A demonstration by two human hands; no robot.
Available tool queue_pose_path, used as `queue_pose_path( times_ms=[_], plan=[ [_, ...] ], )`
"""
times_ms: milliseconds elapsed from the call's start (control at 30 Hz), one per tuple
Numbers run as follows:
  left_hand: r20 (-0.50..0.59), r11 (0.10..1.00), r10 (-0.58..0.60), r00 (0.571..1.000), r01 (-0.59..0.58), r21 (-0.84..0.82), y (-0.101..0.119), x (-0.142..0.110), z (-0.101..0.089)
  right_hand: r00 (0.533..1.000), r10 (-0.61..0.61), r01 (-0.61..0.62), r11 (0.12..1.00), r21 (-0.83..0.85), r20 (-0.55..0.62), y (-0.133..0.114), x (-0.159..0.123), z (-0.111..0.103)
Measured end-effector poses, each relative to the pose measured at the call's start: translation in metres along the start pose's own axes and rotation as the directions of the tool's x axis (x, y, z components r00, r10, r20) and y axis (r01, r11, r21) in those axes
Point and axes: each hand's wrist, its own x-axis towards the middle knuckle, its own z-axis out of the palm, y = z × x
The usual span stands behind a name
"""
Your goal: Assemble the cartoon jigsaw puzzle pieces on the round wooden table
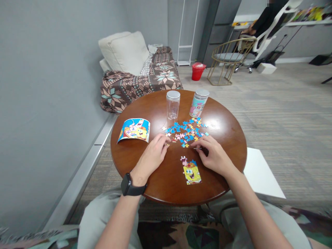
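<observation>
My left hand point(157, 148), with a dark watch on the wrist, is closed in a pinch at the left edge of the loose puzzle pieces point(184, 128). A small piece shows at its fingertips. On the other side, my right hand point(213, 154) pinches a puzzle piece point(197, 148) just above the table, seen nearly edge-on. Between the hands and closer to me lies a joined puzzle section point(192, 173) with a yellow cartoon face and a pink part at its upper left. Left of my left hand, a curled picture sheet point(135, 130) rests on the table.
A clear lidded jar point(173, 105) and a printed lidded jar point(199, 103) stand at the back of the round wooden table point(155, 188). Beyond are a draped sofa point(145, 81), a red bin point(198, 71), a wire chair point(229, 58) and a seated person point(269, 17).
</observation>
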Motion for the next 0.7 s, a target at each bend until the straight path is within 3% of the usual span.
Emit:
queue_pose_path(
  times_ms=[200, 367, 467, 567, 700],
  plan=[
    [0.018, 0.999, -0.020, 1.000, 0.019, 0.042, 0.001, 0.001, -0.002, 0.999, 0.053, -0.053, 0.998, 0.019, -0.001, 0.000, -0.001, 0.001],
    [0.041, 0.996, -0.032, 0.999, 0.029, 0.081, 0.004, 0.001, -0.003, 0.982, 0.187, -0.182, 0.970, 0.164, -0.015, -0.003, 0.000, -0.001],
    [0.080, 0.996, -0.029, 0.996, 0.022, 0.083, 0.006, 0.001, -0.003, 0.957, 0.282, -0.291, 0.919, 0.267, 0.073, -0.007, 0.002, -0.004],
    [0.099, 0.996, -0.008, 0.995, -0.002, 0.092, 0.009, 0.001, -0.003, 0.949, 0.266, -0.311, 0.869, 0.385, 0.168, -0.012, 0.006, -0.006],
    [0.082, 0.996, 0.017, 0.997, -0.024, 0.086, 0.012, 0.001, -0.005, 0.942, 0.267, -0.336, 0.794, 0.506, 0.205, -0.013, 0.014, -0.004]
  ],
)
